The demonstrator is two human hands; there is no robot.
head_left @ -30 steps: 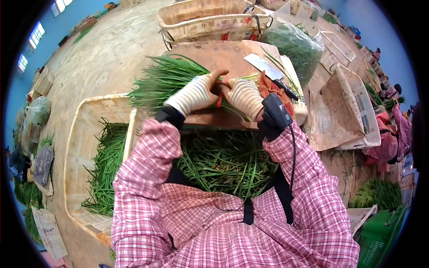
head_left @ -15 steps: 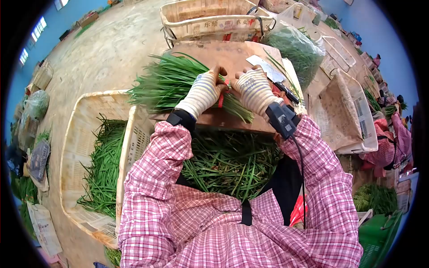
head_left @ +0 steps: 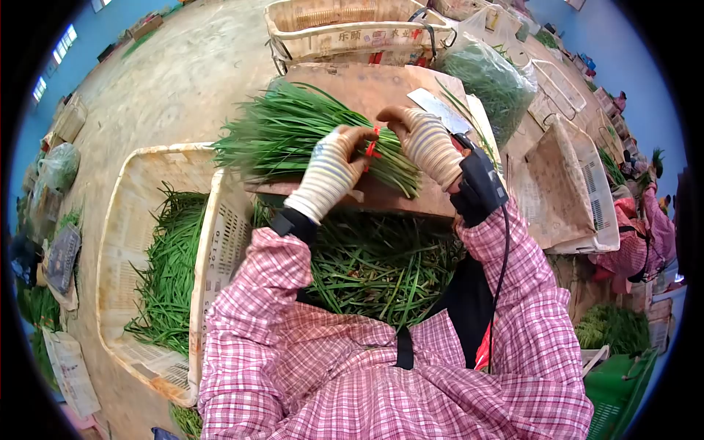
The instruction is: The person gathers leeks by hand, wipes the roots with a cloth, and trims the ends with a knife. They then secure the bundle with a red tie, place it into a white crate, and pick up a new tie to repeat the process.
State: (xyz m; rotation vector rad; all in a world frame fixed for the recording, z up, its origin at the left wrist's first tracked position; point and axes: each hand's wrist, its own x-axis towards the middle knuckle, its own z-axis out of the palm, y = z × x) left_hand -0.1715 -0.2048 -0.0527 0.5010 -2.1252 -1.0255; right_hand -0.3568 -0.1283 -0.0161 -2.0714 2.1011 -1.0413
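A bunch of garlic chives [head_left: 297,132] lies across a wooden board, its cut ends pointing to the lower right. A red tie [head_left: 372,149] runs round it near those ends. My left hand [head_left: 334,165], in a striped knit glove with bare fingertips, is closed on the bunch beside the tie. My right hand [head_left: 425,143], gloved the same way, is just above the cut ends, its fingers bent and apart with nothing visible in them. Behind it lies a knife [head_left: 438,108], its handle partly hidden by my right wrist.
The board [head_left: 337,77] spans the front. At the left is a crate [head_left: 209,257] with loose chives [head_left: 172,264]; more leaves [head_left: 374,271] lie below the board. Behind stand another crate [head_left: 352,37] and a bag of greens [head_left: 488,81]. A cloth-draped crate [head_left: 590,187] is at the right.
My right hand has moved slightly up, away from the tie, and its fingers have loosened. My left hand has shifted slightly downward and stays at the bunch. More of the red tie shows.
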